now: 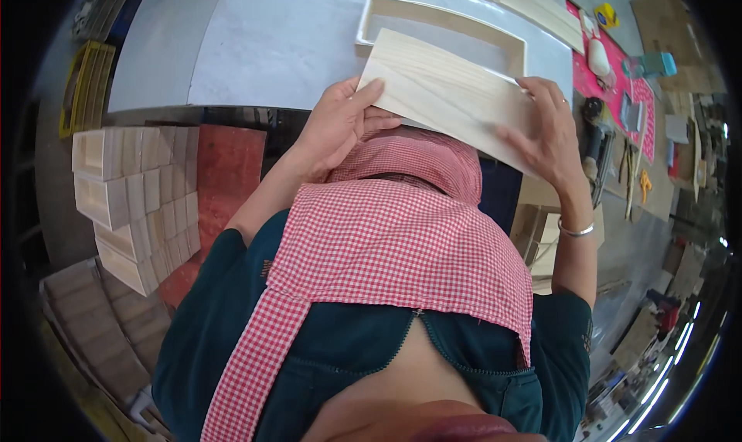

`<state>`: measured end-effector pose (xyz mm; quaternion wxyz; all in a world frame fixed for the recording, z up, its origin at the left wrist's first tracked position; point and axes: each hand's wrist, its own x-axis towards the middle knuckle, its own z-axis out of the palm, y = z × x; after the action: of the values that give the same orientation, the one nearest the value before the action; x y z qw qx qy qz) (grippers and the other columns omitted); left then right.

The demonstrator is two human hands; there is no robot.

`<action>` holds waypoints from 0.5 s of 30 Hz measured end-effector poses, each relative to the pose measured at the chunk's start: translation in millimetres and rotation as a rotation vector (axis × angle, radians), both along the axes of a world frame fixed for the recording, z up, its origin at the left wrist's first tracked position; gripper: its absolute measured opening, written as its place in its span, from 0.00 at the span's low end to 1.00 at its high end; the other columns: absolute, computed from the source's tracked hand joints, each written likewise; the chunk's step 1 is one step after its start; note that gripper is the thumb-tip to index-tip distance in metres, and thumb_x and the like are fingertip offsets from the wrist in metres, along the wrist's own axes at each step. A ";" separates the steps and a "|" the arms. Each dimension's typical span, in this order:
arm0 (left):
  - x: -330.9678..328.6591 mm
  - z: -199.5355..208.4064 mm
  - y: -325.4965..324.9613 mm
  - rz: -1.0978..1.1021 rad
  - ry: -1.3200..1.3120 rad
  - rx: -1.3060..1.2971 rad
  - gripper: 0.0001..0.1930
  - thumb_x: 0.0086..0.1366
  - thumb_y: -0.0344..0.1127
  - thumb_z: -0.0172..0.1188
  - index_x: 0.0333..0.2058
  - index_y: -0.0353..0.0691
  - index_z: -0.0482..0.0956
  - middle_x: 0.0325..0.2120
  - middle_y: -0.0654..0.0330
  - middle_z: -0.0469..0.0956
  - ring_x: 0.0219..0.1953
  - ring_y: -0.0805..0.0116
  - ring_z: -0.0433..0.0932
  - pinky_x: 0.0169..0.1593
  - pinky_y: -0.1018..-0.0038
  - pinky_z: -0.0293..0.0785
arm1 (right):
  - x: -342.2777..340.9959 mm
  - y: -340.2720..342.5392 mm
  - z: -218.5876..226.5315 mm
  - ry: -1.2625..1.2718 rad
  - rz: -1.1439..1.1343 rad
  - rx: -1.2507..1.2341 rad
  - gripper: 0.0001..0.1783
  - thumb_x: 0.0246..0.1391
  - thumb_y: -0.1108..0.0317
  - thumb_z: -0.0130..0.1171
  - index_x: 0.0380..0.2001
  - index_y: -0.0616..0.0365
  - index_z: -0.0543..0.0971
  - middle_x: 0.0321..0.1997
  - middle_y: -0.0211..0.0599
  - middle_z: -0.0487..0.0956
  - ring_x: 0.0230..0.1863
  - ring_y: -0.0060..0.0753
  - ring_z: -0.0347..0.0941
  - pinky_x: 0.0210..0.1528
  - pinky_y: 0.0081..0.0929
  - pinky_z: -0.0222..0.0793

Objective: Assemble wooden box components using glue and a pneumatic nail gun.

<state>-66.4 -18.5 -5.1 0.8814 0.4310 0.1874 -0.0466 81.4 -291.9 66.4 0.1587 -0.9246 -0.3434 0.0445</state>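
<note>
A thin, pale wooden panel (440, 86) is held up tilted above the near edge of the worktable. My left hand (352, 117) grips its left end, thumb on top and fingers underneath. At the other end my right hand (547, 129) closes round the panel, its thumb slightly blurred on the face and its fingers along the far edge. Just beyond the panel, a shallow rectangular wooden frame (444, 13) lies on the table, its near side partly hidden by the panel.
The pale blue-grey worktable (255, 55) spans the front. Stacked wooden boxes (139, 194) stand at my left beside a red board (228, 163). On the right, a pink cloth (618, 94) carries a white bottle (597, 58); a yellow tape measure (607, 15) sits nearby. Wooden pieces (545, 241) lie by my right arm.
</note>
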 end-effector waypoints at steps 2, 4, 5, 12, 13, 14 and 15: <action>-8.2 -4.3 7.7 0.097 0.007 -0.059 0.18 0.75 0.34 0.51 0.54 0.22 0.67 0.43 0.45 0.79 0.39 0.66 0.85 0.46 0.77 0.86 | -3.1 3.8 0.2 -0.145 0.245 0.069 0.33 0.45 0.57 0.75 0.55 0.51 0.76 0.50 0.36 0.78 0.46 0.38 0.74 0.52 0.32 0.70; -11.9 -5.9 12.7 0.157 0.016 -0.088 0.18 0.75 0.33 0.51 0.54 0.22 0.67 0.42 0.45 0.79 0.38 0.66 0.85 0.46 0.78 0.86 | 2.6 8.8 -1.7 -0.210 0.378 0.109 0.37 0.43 0.57 0.76 0.58 0.50 0.75 0.55 0.37 0.78 0.51 0.39 0.75 0.56 0.33 0.70; -10.0 -4.7 13.8 0.167 0.004 -0.066 0.18 0.75 0.33 0.51 0.54 0.21 0.67 0.42 0.45 0.79 0.38 0.66 0.85 0.46 0.78 0.86 | 8.0 9.5 -2.9 -0.191 0.379 0.085 0.39 0.42 0.56 0.77 0.59 0.50 0.74 0.58 0.37 0.75 0.54 0.41 0.73 0.59 0.34 0.68; 21.7 18.4 26.7 0.197 -0.089 0.107 0.19 0.73 0.34 0.55 0.53 0.20 0.70 0.39 0.45 0.81 0.37 0.66 0.84 0.47 0.77 0.85 | 56.8 24.7 -1.2 -0.234 0.430 0.068 0.46 0.36 0.56 0.78 0.62 0.51 0.72 0.65 0.37 0.72 0.61 0.45 0.70 0.65 0.38 0.65; 24.7 18.1 30.9 0.188 -0.133 0.136 0.20 0.71 0.35 0.59 0.52 0.21 0.74 0.36 0.47 0.82 0.36 0.67 0.83 0.46 0.77 0.84 | 66.5 27.7 -1.8 -0.250 0.454 0.136 0.46 0.36 0.58 0.78 0.62 0.52 0.73 0.64 0.38 0.73 0.61 0.45 0.71 0.65 0.38 0.66; 27.4 14.2 37.4 0.192 -0.128 0.136 0.20 0.71 0.35 0.59 0.52 0.21 0.74 0.36 0.47 0.82 0.36 0.67 0.83 0.46 0.77 0.84 | 75.1 30.3 -0.9 -0.245 0.457 0.136 0.46 0.36 0.58 0.78 0.62 0.52 0.73 0.64 0.38 0.73 0.61 0.45 0.71 0.65 0.38 0.66; 27.7 8.6 45.8 0.211 -0.122 0.375 0.20 0.69 0.35 0.61 0.51 0.23 0.76 0.36 0.48 0.82 0.36 0.67 0.83 0.45 0.77 0.83 | 83.4 32.5 0.1 -0.246 0.452 0.134 0.45 0.36 0.59 0.78 0.62 0.53 0.73 0.64 0.38 0.74 0.60 0.45 0.71 0.65 0.38 0.66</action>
<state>-38.7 27.4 3.5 0.7955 0.5674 0.1833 0.1077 164.9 -259.4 66.6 0.1626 -0.8103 -0.5601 -0.0569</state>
